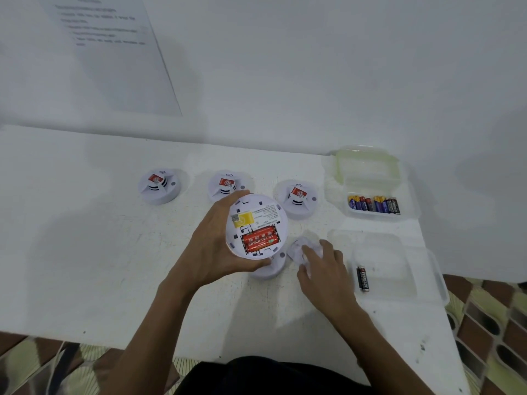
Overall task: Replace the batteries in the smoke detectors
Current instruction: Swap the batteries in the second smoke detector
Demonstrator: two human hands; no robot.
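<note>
The left hand (212, 252) is cupping an upturned smoke detector (256, 212) above the table (85, 223), its grip curling round the rim, red batteries (260, 240) showing. The right hand (322, 269) is lying over a white cover (296, 248) alongside; I cannot tell its grip. Three detectors (159, 186) are sitting behind, a battery tub (373, 212) rightward.

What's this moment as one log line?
left hand grips upturned detector | red batteries in compartment | right hand on white piece | more batteries in tub

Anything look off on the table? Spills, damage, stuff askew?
Nothing spilled or damaged. Only oddity: one black battery lies alone near the right edge, apart from the batteries in the tub. The detector in the left hand has its battery bay uncovered, normal mid-swap.
</note>
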